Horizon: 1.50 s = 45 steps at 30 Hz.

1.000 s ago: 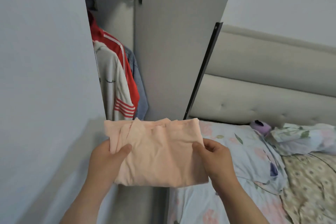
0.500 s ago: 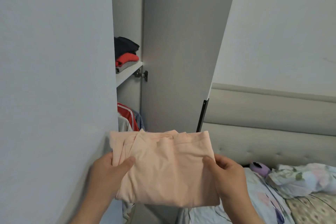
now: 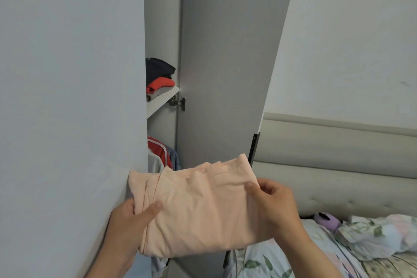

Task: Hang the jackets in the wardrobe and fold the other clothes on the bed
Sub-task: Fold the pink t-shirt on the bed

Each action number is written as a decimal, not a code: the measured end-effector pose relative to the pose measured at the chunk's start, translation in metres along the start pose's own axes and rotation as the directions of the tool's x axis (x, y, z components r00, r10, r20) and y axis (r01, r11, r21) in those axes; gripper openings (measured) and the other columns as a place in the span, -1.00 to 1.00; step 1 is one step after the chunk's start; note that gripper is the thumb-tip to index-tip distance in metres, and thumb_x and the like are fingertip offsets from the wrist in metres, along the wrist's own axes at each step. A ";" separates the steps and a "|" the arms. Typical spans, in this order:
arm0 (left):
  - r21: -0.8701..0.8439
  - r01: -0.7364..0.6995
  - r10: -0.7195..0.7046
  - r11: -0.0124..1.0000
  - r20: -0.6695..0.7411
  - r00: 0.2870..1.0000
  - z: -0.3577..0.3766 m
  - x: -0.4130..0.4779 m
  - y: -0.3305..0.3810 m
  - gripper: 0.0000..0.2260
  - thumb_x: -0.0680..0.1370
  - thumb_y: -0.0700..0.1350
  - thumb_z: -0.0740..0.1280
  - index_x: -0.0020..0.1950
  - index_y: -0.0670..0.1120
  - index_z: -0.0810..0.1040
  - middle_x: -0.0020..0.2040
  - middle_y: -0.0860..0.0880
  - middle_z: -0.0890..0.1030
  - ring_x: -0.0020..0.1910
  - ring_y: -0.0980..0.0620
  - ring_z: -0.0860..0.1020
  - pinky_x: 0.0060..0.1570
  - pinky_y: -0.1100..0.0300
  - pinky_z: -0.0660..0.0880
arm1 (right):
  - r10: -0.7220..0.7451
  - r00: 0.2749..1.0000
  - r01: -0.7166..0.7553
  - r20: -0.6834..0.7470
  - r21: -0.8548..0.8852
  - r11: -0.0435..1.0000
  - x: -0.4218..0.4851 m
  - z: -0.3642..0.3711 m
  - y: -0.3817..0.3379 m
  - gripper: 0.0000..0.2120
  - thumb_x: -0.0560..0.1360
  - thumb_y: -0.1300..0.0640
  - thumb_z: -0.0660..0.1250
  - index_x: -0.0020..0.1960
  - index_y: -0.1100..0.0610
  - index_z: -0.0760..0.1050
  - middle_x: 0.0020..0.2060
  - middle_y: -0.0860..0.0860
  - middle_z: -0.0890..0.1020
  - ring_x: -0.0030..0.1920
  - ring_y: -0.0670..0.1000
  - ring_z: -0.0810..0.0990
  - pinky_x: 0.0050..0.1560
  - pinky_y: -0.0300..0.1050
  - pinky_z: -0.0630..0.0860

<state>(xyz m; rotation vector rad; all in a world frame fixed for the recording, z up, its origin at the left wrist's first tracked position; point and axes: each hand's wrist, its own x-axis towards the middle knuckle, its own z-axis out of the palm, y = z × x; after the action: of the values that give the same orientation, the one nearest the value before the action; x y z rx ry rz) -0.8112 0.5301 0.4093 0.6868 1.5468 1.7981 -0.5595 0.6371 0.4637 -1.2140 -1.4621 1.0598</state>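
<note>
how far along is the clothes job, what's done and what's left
Done, it seems: jackets hang in the open wardrobe, and a folded stack sits on its shelf. In hand: a folded peach garment, gripped by the left hand and right hand, probably headed for the shelf. Left: hard to say; only a corner of the bed shows, with crumpled floral fabric that may be bedding.

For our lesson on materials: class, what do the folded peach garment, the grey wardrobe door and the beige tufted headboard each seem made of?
The folded peach garment: soft, matte knit fabric, perhaps cotton jersey; it creases and drapes. The grey wardrobe door: smooth matte board, probably laminate; flat, no grain. The beige tufted headboard: padded upholstery, fabric or faux leather; buttoned dimples show.
</note>
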 end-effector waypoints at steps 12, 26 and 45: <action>0.209 -0.138 0.200 0.968 -0.312 0.929 0.083 0.080 0.029 -0.87 0.37 -0.16 0.56 -0.30 -0.05 0.64 -0.36 0.09 0.68 -0.24 -0.04 0.63 -0.28 0.16 0.54 | -0.191 0.982 0.191 0.011 -0.058 0.980 0.136 0.012 -0.029 -0.73 0.46 0.09 0.41 -0.20 -0.32 0.63 -0.31 -0.26 0.69 -0.29 -0.28 0.63 -0.37 -0.33 0.48; 0.365 -0.261 0.426 0.893 -0.505 0.751 0.133 0.168 0.119 -0.85 0.35 -0.23 0.56 -0.29 -0.04 0.64 -0.50 0.17 0.60 -0.49 0.33 0.51 -0.43 0.52 0.38 | -0.525 0.848 0.530 0.073 -0.106 0.842 0.288 0.068 -0.094 -0.74 0.45 -0.01 0.35 -0.06 -0.43 0.53 -0.30 -0.41 0.62 -0.19 -0.37 0.56 -0.30 -0.33 0.46; 0.319 -0.452 0.539 0.833 -0.649 0.536 0.143 0.198 0.166 -0.82 0.32 0.01 0.51 -0.31 0.02 0.53 -0.38 0.16 0.57 -0.31 0.16 0.53 -0.35 0.25 0.34 | -0.634 0.769 0.639 -0.088 0.139 0.756 0.322 0.123 -0.147 -0.76 0.51 0.15 0.38 -0.23 -0.16 0.60 -0.27 -0.32 0.65 -0.24 -0.28 0.59 -0.32 -0.46 0.41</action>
<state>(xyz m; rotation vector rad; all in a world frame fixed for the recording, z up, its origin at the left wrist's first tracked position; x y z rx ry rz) -0.8555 0.7589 0.5908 0.5158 2.1250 2.6625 -0.7335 0.9280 0.6232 -0.5288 -1.5618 0.6536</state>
